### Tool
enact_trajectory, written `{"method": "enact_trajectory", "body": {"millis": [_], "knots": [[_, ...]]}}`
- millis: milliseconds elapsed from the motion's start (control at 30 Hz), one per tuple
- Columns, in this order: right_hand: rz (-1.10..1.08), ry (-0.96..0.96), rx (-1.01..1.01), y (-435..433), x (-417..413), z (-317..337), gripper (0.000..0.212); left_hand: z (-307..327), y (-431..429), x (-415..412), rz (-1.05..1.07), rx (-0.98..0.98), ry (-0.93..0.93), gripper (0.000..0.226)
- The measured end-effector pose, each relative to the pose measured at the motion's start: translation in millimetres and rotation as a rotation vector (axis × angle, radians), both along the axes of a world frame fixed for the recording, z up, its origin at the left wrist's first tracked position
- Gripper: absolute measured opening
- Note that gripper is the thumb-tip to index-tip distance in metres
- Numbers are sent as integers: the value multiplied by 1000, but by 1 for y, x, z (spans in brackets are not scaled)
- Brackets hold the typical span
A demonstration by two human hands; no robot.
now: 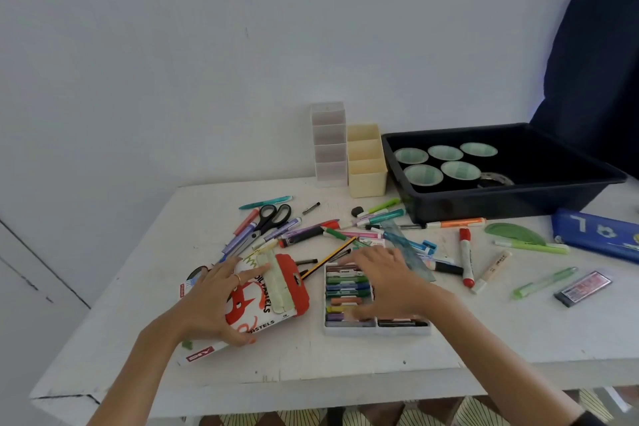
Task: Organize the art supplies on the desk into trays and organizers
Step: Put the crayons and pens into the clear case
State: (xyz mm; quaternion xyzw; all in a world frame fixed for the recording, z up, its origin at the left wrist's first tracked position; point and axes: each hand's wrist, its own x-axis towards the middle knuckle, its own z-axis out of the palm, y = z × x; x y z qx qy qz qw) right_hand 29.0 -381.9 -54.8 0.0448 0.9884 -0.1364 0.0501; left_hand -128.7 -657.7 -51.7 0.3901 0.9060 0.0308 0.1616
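Since the pastel tray [345,331] lying under the right hand [383,277] is a shallow white insert packed with loose oil pastels [345,287], it likely handles light and slightly bendy, and the waxy sticks could roll out or snap if it tips (best kept level). A hold on its two long rims looks safest. The right hand lies flat over the sticks, fingers spread and nearly straight, gripping nothing. The left hand [214,301] holds the cardboard pastel box [266,304] just beside the tray, fingers across its printed face, thumb hooked on the near edge; the box should crush easily. Beyond both hands stand the cream organizer [367,181] and black bin [518,199].
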Motion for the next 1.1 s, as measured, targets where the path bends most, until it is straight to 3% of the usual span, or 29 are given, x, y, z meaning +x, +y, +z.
{"method": "enact_trajectory", "body": {"millis": [100, 400, 567, 900, 1100], "knots": [[51, -142, -74, 3, -4, -16, 109, 0, -3, 0, -35, -2, -18, 103], [-110, 177, -200, -2, 8, -32, 80, -1, -3, 6, -90, -2, -37, 99], [-268, 316, -104, -23, 5, -34, 77, 0, 11, 14, -154, -3, -32, 104], [-46, 339, -82, -30, 10, -39, 70, -9, 34, 19, -255, 52, -17, 108], [80, 229, -113, -23, 6, -33, 68, -8, 42, 20, -330, -15, -29, 103]]}}
